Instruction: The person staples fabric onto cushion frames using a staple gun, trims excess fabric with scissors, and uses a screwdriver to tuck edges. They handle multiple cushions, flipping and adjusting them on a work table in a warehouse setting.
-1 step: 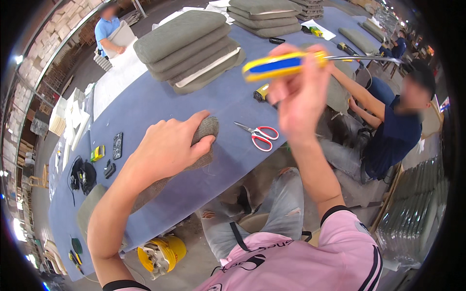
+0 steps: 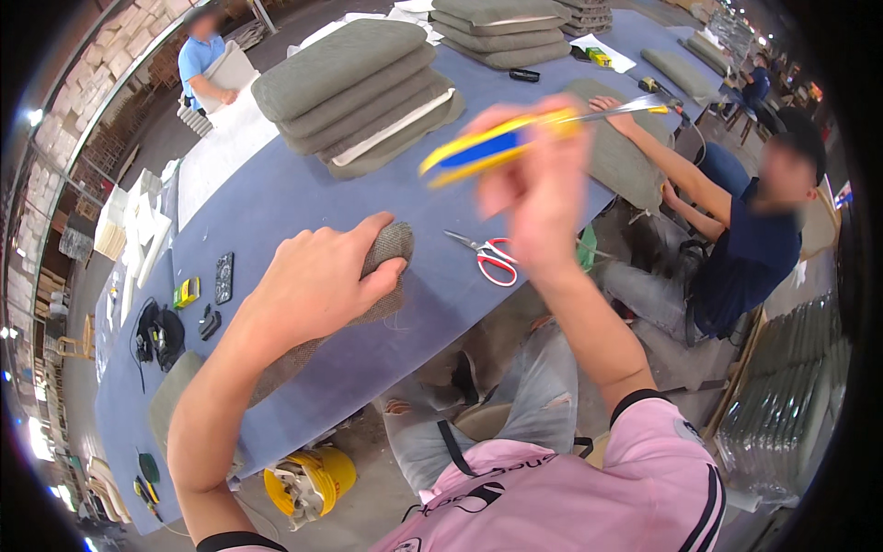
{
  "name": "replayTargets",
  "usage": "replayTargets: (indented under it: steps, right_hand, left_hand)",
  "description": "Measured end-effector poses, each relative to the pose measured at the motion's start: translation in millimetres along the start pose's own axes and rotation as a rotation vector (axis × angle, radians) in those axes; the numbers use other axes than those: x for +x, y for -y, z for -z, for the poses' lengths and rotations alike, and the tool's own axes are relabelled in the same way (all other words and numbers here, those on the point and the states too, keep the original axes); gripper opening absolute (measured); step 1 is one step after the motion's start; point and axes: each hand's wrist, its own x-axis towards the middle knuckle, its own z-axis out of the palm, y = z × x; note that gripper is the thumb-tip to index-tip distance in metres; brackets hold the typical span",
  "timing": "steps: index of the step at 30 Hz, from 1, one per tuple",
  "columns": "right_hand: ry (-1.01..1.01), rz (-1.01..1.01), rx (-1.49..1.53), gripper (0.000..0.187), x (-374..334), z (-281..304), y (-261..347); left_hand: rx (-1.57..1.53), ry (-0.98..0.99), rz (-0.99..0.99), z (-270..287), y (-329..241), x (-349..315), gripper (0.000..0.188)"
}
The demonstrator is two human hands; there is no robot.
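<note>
My left hand (image 2: pixel 313 285) is wrapped over the rounded end of a grey-green woven cushion (image 2: pixel 394 244), thumb on its near side, pressing it on the blue-covered table. Most of the cushion is hidden beneath my hand and forearm. Raised above the table, my right hand (image 2: pixel 543 198) is closed around a screwdriver (image 2: pixel 487 149) with a yellow and blue handle. Its metal shaft points to the right, and motion blurs the hand. Red-and-white-handled scissors (image 2: pixel 495 262) lie on the table between my hands, partly covered by my right wrist.
Stacked grey-green cushions (image 2: pixel 354 92) stand at the far side of the blue table (image 2: pixel 276 202). A co-worker (image 2: pixel 754 221) sits at right, hands on another cushion (image 2: pixel 612 152). At left lie a black remote-like item (image 2: pixel 223 276) and a yellow-green box (image 2: pixel 187 293). A yellow bucket (image 2: pixel 336 474) sits below.
My right hand has moved left and lower with the screwdriver, whose shaft now tilts up to the right. The left hand keeps its place on the cushion.
</note>
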Motion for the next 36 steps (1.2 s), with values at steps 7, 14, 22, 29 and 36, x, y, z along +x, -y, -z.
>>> replayTargets:
  steps: [7,14,22,29,36]
  right_hand:
    - [-0.158,0.047,0.206,0.025,30,31,-25]
    - [-0.099,-0.115,-0.063,0.024,-22,44,-59]
    - [0.411,-0.259,-1.274,0.036,-73,173,-233]
    - [0.407,-0.35,-1.954,0.089,-45,249,-250]
    - [0.396,-0.806,-1.333,0.07,37,192,-175]
  left_hand:
    - [-0.048,0.01,-0.002,1,-6,1,0.051]
    - [-0.055,0.033,0.0,6,-2,0,0.054]
    - [-0.15,-0.008,0.096,15,68,93,0.05]
    - [-0.195,0.017,0.07,15,51,75,0.05]
    - [-0.138,0.004,0.006,3,40,59,0.052]
